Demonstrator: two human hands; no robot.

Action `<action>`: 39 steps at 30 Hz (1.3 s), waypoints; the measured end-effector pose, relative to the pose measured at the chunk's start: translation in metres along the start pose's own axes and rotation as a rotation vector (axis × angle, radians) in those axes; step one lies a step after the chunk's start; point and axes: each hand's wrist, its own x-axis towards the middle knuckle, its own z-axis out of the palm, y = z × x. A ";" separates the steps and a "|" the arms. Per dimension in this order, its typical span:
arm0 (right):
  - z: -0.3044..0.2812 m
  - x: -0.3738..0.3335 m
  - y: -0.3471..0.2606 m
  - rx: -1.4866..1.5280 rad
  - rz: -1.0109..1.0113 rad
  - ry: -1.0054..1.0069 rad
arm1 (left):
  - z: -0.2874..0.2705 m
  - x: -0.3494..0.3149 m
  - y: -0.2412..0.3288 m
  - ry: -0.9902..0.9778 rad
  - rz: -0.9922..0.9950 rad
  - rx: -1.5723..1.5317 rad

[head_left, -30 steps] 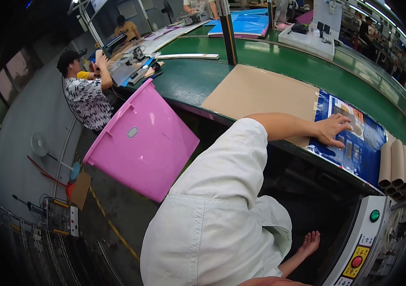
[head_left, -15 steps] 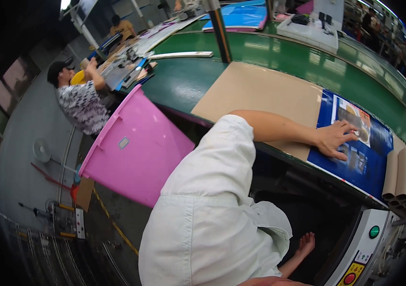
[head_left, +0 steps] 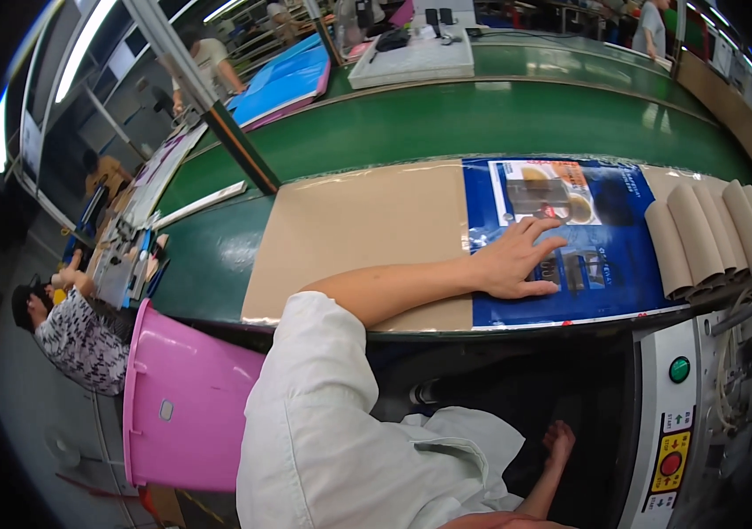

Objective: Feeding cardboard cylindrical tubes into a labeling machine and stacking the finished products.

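My left hand (head_left: 517, 261) lies on a blue printed panel (head_left: 618, 295) with its fingers spread and nothing in them. This panel, with a picture of food on it, is part of or lies over a flat brown sheet (head_left: 367, 220) that looks like cardboard. My left forearm crosses the brown part. Down by my body, below the table edge, hangs my right hand (head_left: 558, 443), its fingers loosely bent and apart, apparently holding nothing.
Several curled brown pieces (head_left: 698, 242) stand in a row at the right, above a control panel (head_left: 671, 423) with green and red buttons. A pink bin (head_left: 195, 406) is at my left. Beyond the green table (head_left: 204, 273) runs a green conveyor (head_left: 376, 119). A co-worker (head_left: 80, 339) sits far left.
My view has turned to the right and levelled, so the table and bin appear further left. My left hand stays on the blue panel, a little nearer its left edge. My right hand still hangs low.
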 end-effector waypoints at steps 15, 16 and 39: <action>0.015 -0.013 -0.011 -0.438 -0.086 -0.133 | 0.004 0.006 0.000 -0.053 -0.038 0.017; 0.016 -0.011 -0.008 -0.463 -0.098 -0.135 | 0.004 0.004 -0.001 -0.049 -0.038 0.020; -0.116 0.080 0.071 -0.447 -0.243 0.029 | 0.037 0.041 0.007 0.129 0.104 -0.086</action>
